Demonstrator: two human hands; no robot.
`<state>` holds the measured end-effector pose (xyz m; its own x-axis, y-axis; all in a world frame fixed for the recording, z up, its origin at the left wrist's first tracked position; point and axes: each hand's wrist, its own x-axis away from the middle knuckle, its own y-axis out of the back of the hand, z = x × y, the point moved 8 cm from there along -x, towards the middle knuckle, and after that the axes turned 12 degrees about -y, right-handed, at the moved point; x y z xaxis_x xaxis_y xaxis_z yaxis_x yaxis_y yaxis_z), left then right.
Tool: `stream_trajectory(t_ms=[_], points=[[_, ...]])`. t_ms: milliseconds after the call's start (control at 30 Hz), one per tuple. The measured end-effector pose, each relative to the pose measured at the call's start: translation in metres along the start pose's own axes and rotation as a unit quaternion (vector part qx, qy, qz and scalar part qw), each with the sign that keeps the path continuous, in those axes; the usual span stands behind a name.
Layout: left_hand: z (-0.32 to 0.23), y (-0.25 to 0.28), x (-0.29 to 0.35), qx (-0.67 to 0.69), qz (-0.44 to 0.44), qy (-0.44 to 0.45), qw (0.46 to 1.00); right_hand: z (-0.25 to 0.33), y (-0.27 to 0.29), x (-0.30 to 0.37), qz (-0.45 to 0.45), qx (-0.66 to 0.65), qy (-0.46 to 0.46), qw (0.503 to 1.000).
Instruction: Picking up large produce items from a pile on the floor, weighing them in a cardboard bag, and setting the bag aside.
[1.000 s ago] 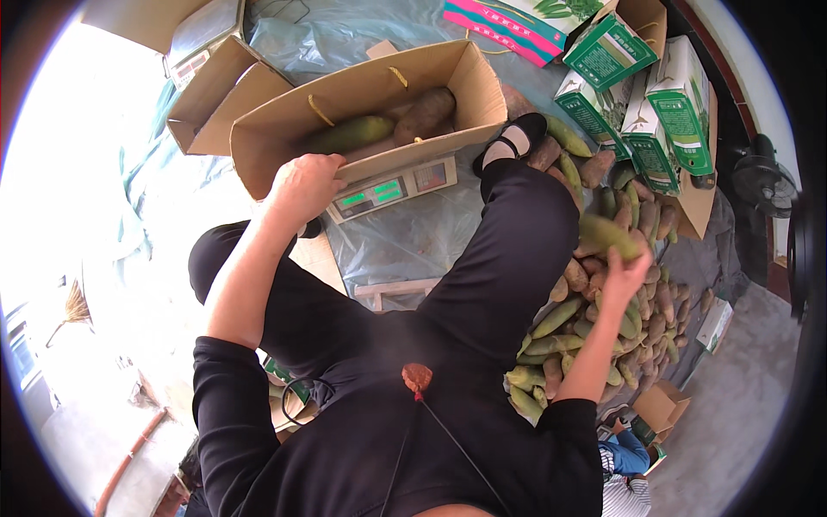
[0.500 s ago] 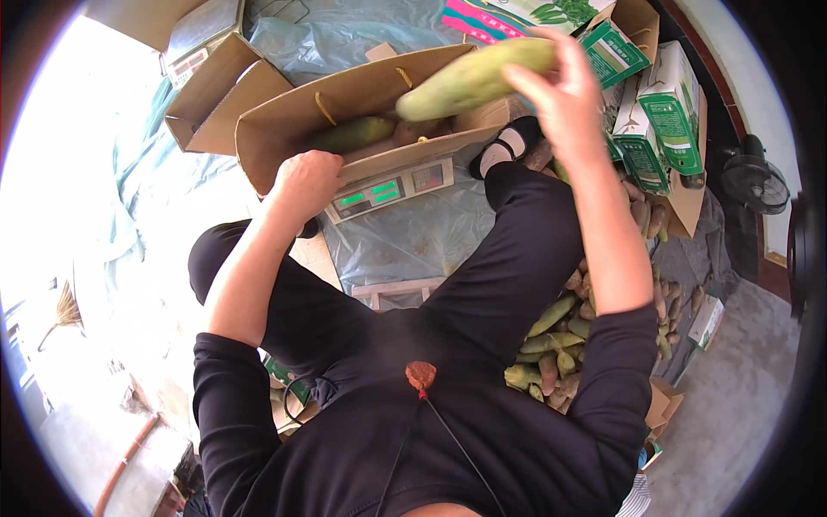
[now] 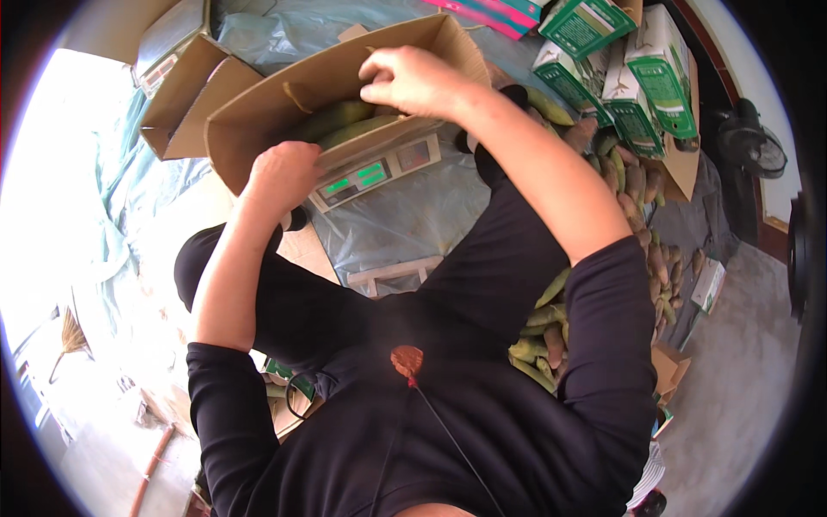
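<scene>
Beyond my knees an open cardboard box (image 3: 284, 99) stands on a digital scale (image 3: 370, 177) with lit green digits. My left hand (image 3: 287, 172) has its fingers hooked over the near wall of this box, toward the left. Inside lie long green vegetables (image 3: 353, 129), side by side and partly hidden by the near wall. My right hand (image 3: 409, 82) hovers over the box opening with nothing visible in it. Its fingers are bent, and the thumb stands apart from them.
On the right lies a heap of green and brownish-pink vegetables (image 3: 637, 181). Several green-and-white cartons (image 3: 659, 86) stand behind it, near a black fan (image 3: 751, 142). An opened cardboard box (image 3: 185, 108) sits at the far left, beside another scale (image 3: 172, 43). Plastic sheeting (image 3: 379, 237) covers the floor.
My right hand has moved left over the box and let go of the long green vegetable, which now lies inside. The left hand still holds the box wall.
</scene>
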<state>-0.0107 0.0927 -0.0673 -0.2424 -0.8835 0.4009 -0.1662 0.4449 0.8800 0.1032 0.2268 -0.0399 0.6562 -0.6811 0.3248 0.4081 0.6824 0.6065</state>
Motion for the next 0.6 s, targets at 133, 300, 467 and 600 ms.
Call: stream_trajectory(t_ms=[133, 300, 467, 600], points=[[-0.002, 0.001, -0.005, -0.011, -0.006, -0.009, 1.000, -0.003, 0.089, 0.057, -0.115, -0.127, 0.065, 0.983], [-0.002, 0.008, 0.001, 0.018, -0.041, -0.023, 0.999, -0.092, 0.150, 0.146, -0.212, -0.276, -0.103, 0.932], [-0.009, 0.007, -0.009, 0.089, 0.005, 0.007, 0.996, -0.252, 0.095, 0.240, -0.259, -0.115, -0.262, 0.922], [-0.022, 0.007, -0.017, 0.140, 0.016, 0.041, 0.989, -0.369, -0.027, 0.312, -0.157, 0.195, -0.277, 0.928]])
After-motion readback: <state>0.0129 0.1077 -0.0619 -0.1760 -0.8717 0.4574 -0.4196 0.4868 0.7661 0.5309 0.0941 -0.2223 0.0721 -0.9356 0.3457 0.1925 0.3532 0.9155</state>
